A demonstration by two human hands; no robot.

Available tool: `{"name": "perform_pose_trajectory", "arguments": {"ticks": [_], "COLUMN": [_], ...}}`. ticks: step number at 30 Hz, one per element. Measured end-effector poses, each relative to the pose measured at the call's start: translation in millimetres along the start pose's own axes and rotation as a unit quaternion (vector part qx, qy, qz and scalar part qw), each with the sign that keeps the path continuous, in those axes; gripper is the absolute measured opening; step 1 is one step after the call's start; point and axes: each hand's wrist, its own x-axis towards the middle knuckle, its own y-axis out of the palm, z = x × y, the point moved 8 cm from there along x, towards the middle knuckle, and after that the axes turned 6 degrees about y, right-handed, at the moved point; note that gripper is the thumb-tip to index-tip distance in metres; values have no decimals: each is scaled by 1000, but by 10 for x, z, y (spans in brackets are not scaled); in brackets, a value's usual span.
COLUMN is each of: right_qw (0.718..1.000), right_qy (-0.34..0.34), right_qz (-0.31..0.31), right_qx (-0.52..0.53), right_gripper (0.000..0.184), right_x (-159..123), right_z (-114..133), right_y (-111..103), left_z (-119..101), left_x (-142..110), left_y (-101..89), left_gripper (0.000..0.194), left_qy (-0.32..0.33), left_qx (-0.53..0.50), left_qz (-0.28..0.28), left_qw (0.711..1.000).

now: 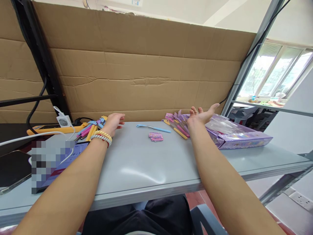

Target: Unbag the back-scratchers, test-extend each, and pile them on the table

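My left hand [114, 123] is open above the left rear of the table, palm turned inward, with nothing seen in it. Beside it lies a bundle of slim tools [89, 129] with pink, yellow and blue handles. My right hand [201, 116] is also open, palm up and fingers apart, close to a purple box [244, 138]. Left of that hand lie several yellow- and pink-handled tools [179, 130] with pronged heads. Between my hands, one tool with a blue handle, metal shaft and curved head [154, 128] lies near a small stack of pink printed cards [156, 136].
Cardboard [146, 71] walls off the table's back. At left are a yellow-edged case [49, 129], a white charger with cable [64, 120], a partly blurred tablet-like screen [70, 156] and a dark phone [14, 169]. Clear plastic [225, 124] lies in the box. Metal posts stand at both sides.
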Motion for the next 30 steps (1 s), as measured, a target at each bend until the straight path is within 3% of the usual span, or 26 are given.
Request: {"name": "perform_pose_trajectory", "arguments": {"ticks": [3, 7, 10, 12, 14, 17, 21, 24, 27, 30], "right_qw": [998, 982, 963, 934, 883, 776, 620, 528, 471, 458], "right_qy": [52, 80, 24, -50, -128, -189, -156, -137, -139, -143], "right_qz": [39, 125, 141, 142, 149, 194, 311, 384, 410, 413], "right_qx": [-9, -113, -230, -325, -426, -569, -703, -745, -768, -774], "right_gripper": [40, 17, 8, 5, 3, 10, 14, 27, 25, 14], "right_x": [-31, -49, -37, -31, -43, -84, -172, -264, -304, -295], "right_z": [-92, -264, -353, -375, -403, -558, -965, -1223, -1373, -1440], "right_y": [73, 209, 237, 250, 273, 313, 290, 241, 191, 153], "left_z": [6, 12, -11, -80, -121, -36, 106, 178, 213, 216], "left_x": [-3, 4, 18, 10, -34, -134, -247, -293, -305, -313], "left_y": [18, 35, 22, 41, 148, 383, 599, 680, 700, 702], "left_gripper": [19, 19, 15, 11, 8, 7, 10, 13, 16, 18], "left_qy": [-1, 0, 34, 106, 183, 236, 241, 241, 239, 236], "left_qx": [7, 20, 96, 227, 354, 434, 464, 489, 503, 505], "left_qz": [6, 17, 20, 25, 55, 141, 217, 252, 265, 270], "left_qw": [1000, 1000, 995, 968, 916, 858, 824, 800, 787, 785]}}
